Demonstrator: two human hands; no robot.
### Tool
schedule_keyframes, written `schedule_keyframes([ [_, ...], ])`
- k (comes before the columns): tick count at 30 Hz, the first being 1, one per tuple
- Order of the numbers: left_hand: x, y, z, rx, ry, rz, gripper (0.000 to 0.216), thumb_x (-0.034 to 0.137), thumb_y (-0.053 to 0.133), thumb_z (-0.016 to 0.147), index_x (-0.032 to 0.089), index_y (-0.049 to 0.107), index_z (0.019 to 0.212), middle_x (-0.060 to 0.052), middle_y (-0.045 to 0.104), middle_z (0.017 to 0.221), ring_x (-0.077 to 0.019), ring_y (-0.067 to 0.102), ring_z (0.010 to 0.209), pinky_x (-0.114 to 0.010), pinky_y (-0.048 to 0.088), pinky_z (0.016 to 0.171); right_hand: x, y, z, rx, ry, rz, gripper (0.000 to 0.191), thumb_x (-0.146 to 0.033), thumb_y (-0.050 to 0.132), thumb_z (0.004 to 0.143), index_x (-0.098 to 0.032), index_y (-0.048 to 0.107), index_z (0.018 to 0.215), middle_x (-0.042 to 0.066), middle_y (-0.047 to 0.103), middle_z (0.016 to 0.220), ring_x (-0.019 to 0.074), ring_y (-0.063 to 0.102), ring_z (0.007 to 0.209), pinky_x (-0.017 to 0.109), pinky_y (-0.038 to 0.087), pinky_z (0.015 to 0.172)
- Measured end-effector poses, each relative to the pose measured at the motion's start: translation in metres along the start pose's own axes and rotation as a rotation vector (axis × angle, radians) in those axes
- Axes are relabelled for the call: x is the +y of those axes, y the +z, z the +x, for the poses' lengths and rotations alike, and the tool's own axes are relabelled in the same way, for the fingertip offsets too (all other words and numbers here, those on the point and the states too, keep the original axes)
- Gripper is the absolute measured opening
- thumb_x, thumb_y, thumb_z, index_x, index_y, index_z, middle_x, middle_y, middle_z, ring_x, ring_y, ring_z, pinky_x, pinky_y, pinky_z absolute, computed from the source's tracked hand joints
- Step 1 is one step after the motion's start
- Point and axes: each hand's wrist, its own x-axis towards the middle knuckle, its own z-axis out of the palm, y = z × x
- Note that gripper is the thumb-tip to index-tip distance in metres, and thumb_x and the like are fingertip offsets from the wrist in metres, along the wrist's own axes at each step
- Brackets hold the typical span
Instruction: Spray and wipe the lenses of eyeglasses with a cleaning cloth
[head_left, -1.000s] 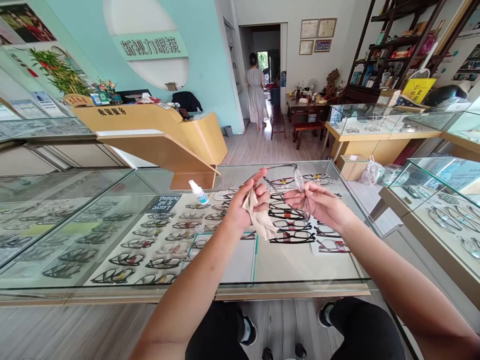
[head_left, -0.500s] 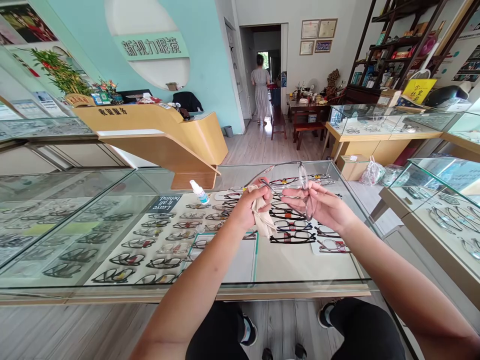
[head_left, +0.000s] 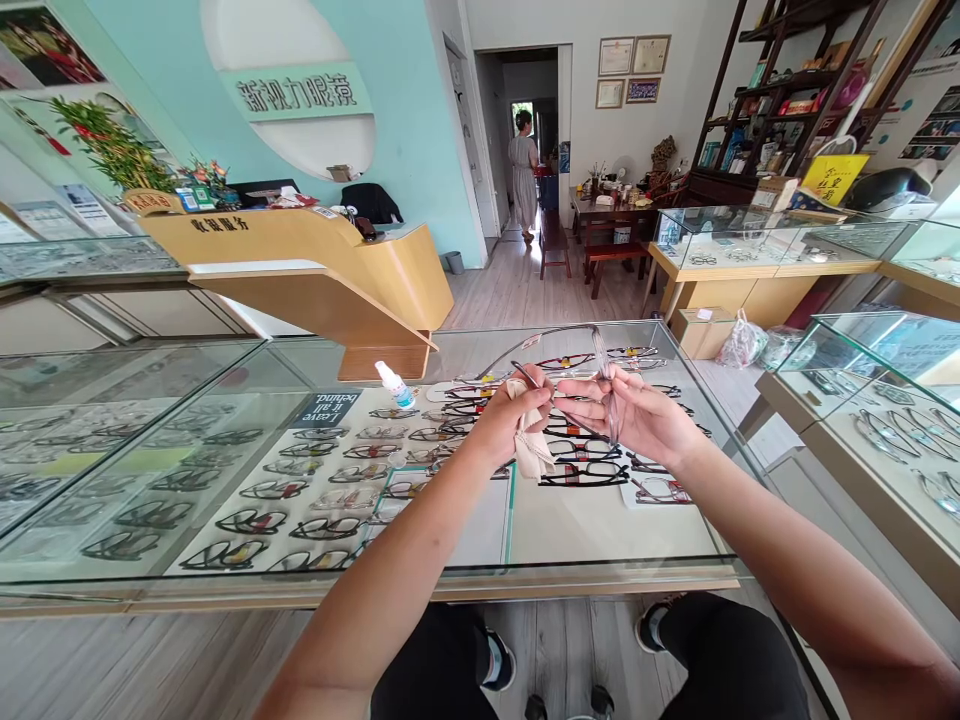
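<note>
My right hand [head_left: 651, 418] grips a pair of eyeglasses [head_left: 601, 350] by the front, thumb and fingers at the rim. The frame is thin and partly clear, turned edge-on, with its temples pointing left. My left hand [head_left: 507, 418] is closed on a beige cleaning cloth [head_left: 534, 456], folded around the nearer temple. The other temple arches above that hand, with a small tag on it. Both hands are above the glass counter, fingertips close together. A white spray bottle [head_left: 395, 386] stands on the glass to the left of my left hand.
Rows of eyeglass frames [head_left: 255, 522] lie inside the glass display counter [head_left: 600, 540] below my hands. A teal-edged tray [head_left: 511, 520] lies near its front. A wooden reception desk [head_left: 405, 280] stands beyond. Another person [head_left: 523, 180] stands in the far doorway.
My left hand has slid along the temple with the cloth, slightly right, closer to my right hand. The eyeglasses have turned a little more edge-on. The far person has turned sideways.
</note>
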Motion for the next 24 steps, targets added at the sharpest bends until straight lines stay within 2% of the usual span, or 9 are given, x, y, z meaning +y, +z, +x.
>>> schedule_keyframes([
  [4, 0.002, 0.000, -0.001, -0.026, -0.010, -0.029, 0.047, 0.027, 0.098, 0.068, 0.019, 0.056, 0.085, 0.004, 0.059, 0.081, -0.0046, 0.044, 0.055, -0.014, 0.031, 0.042, 0.001, 0.000, -0.001, -0.031, -0.016, 0.022, 0.022, -0.045, 0.079, 0.099, -0.030, 0.063, 0.100, 0.003, 0.080, 0.138, 0.0305, 0.073, 0.137, 0.057, 0.038, 0.132],
  [8, 0.003, 0.001, -0.001, -0.016, -0.009, -0.079, 0.046, 0.023, 0.099, 0.067, 0.019, 0.056, 0.084, 0.004, 0.058, 0.081, -0.0042, 0.041, 0.055, -0.013, 0.029, 0.042, 0.001, 0.000, -0.001, 0.003, -0.052, 0.010, 0.021, -0.045, 0.081, 0.097, -0.030, 0.065, 0.098, 0.002, 0.080, 0.136, 0.0280, 0.073, 0.135, 0.055, 0.042, 0.130],
  [12, 0.004, 0.001, 0.001, 0.040, -0.009, -0.125, 0.045, 0.020, 0.099, 0.067, 0.020, 0.058, 0.086, 0.002, 0.060, 0.084, -0.0055, 0.044, 0.057, -0.013, 0.027, 0.042, -0.006, -0.003, -0.001, 0.126, -0.152, -0.015, 0.021, -0.043, 0.084, 0.093, -0.029, 0.068, 0.094, 0.001, 0.079, 0.124, 0.0239, 0.074, 0.127, 0.047, 0.049, 0.125],
  [17, 0.007, 0.002, 0.004, 0.158, 0.009, -0.156, 0.048, 0.019, 0.101, 0.062, 0.020, 0.060, 0.087, 0.000, 0.065, 0.086, -0.0067, 0.047, 0.059, -0.014, 0.024, 0.040, -0.018, -0.010, -0.002, 0.226, -0.261, 0.011, 0.017, -0.038, 0.086, 0.091, -0.031, 0.070, 0.092, -0.001, 0.076, 0.111, 0.0230, 0.073, 0.120, 0.044, 0.052, 0.121],
  [24, 0.004, 0.003, 0.006, 0.197, 0.007, -0.138, 0.049, 0.023, 0.102, 0.061, 0.019, 0.060, 0.086, -0.001, 0.065, 0.087, -0.0056, 0.043, 0.058, -0.014, 0.022, 0.040, -0.019, -0.013, -0.001, 0.215, -0.308, 0.030, 0.017, -0.036, 0.089, 0.089, -0.030, 0.073, 0.091, -0.003, 0.075, 0.104, 0.0169, 0.075, 0.111, 0.032, 0.062, 0.104],
])
